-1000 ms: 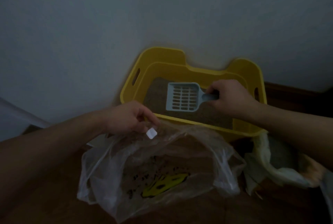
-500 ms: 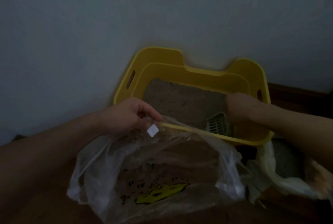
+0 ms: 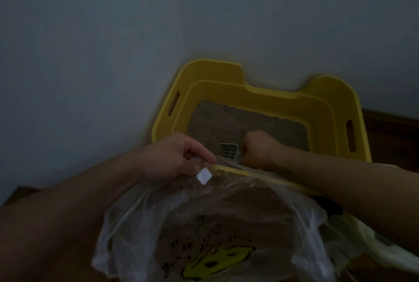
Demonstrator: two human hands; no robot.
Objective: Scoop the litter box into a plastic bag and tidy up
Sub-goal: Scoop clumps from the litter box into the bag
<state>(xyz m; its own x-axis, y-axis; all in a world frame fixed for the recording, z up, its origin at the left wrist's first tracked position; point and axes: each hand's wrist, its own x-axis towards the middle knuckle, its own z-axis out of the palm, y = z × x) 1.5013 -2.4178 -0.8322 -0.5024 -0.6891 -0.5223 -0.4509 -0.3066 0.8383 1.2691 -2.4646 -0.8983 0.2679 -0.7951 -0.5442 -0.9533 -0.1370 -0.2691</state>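
Observation:
A yellow litter box (image 3: 326,109) with brown litter (image 3: 238,123) stands against the wall. My right hand (image 3: 260,150) is shut on the handle of a pale slotted scoop (image 3: 229,150), whose head is dug into the litter at the box's near edge. My left hand (image 3: 174,157) pinches the rim of a clear plastic bag (image 3: 140,225) and holds its mouth open just in front of the box. The bag carries a yellow print and a small white sticker (image 3: 203,175). Most of the scoop's handle is hidden in my fist.
A grey wall (image 3: 158,32) rises right behind the box. Dark wooden floor (image 3: 390,136) shows to the right of it. A crumpled pale bag (image 3: 371,243) lies at the lower right, under my right forearm.
My right hand brought the scoop down from above the litter into it, then dragged it left along the near edge. My left hand kept hold of the bag's rim.

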